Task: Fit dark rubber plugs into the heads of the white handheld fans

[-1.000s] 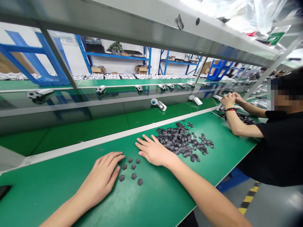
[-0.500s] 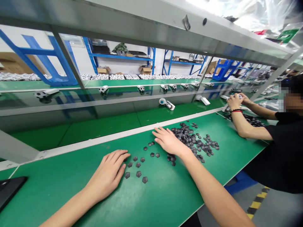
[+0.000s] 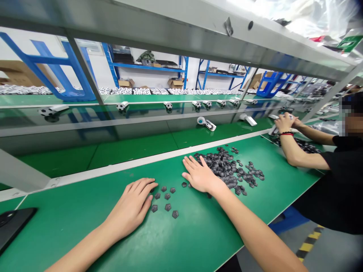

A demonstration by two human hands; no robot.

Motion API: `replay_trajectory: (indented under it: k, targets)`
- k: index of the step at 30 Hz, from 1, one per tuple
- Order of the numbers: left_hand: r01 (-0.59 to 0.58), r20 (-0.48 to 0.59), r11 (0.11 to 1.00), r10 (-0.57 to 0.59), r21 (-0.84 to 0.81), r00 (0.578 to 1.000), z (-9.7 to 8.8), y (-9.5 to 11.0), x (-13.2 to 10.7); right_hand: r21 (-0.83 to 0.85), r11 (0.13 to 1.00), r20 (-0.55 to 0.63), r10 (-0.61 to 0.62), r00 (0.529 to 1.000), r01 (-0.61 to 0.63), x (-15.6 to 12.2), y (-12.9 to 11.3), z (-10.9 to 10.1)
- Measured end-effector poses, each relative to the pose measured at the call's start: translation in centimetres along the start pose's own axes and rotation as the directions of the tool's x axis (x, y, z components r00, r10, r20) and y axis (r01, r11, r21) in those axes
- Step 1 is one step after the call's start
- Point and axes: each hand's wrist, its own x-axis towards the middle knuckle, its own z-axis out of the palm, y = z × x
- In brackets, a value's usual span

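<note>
My left hand (image 3: 131, 206) lies flat and open on the green bench top (image 3: 85, 223), fingertips touching a small group of dark grey pentagon pieces (image 3: 166, 200). My right hand (image 3: 202, 175) rests palm down with fingers spread at the left edge of a large heap of the same dark pieces (image 3: 229, 170), covering a few of them. One loose piece (image 3: 184, 184) lies by its thumb. Neither hand grips anything.
A co-worker in black (image 3: 337, 177) works at the right, both hands on a white part (image 3: 283, 122). White camera-like units (image 3: 206, 123) lie on the conveyor (image 3: 127, 147) behind. A dark flat object (image 3: 11, 224) sits at the far left. A metal shelf runs overhead.
My right hand reached out into the heap, then drew back leftward, dragging some pieces along. My left hand stayed put by the small group.
</note>
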Motion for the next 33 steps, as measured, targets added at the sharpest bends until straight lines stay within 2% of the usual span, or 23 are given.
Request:
replay_trajectory:
  k: [3,7,11,16,21,24,26,29,33]
  targets:
    - [0.000,0.001,1.000,0.000,-0.004,1.000,-0.1,0.0,-0.1,-0.011,1.000,-0.049,0.025,0.998,-0.026,0.2,0.3,-0.1]
    - [-0.004,-0.012,1.000,0.004,-0.008,1.000,-0.1,0.0,-0.1,-0.015,0.997,-0.158,-0.080,0.984,0.079,0.6,-1.8,0.5]
    - [-0.001,-0.016,1.000,0.001,-0.007,1.000,0.0,0.0,0.0,-0.041,0.990,-0.168,-0.137,0.976,0.132,0.9,-3.0,1.8]
    - [-0.003,-0.004,1.000,0.003,-0.003,1.000,0.0,-0.1,-0.1,-0.056,0.998,-0.201,-0.005,0.980,-0.007,1.4,-0.5,2.0]
    - [-0.007,-0.006,1.000,0.007,-0.001,1.000,0.1,-0.3,-0.2,0.008,0.991,-0.216,0.135,0.967,-0.136,1.5,2.6,-0.2]
    - [-0.011,-0.020,1.000,0.011,-0.004,1.000,0.1,-0.3,-0.2,0.063,0.984,-0.239,0.179,0.955,-0.168,0.0,2.9,-1.4]
    - [-0.011,-0.028,1.000,0.011,-0.014,1.000,0.1,-0.2,-0.1,0.096,0.986,-0.260,0.156,0.953,-0.135,-1.5,2.1,-1.4]
    - [-0.008,-0.034,1.000,0.007,-0.028,0.999,0.0,-0.1,0.0,0.044,0.999,-0.230,0.029,0.973,-0.019,-3.3,0.6,-0.4]
    - [-0.013,-0.047,1.000,0.012,-0.019,0.999,0.3,-0.4,0.0,-0.042,0.999,-0.230,0.006,0.973,-0.016,-3.0,-0.5,0.9]
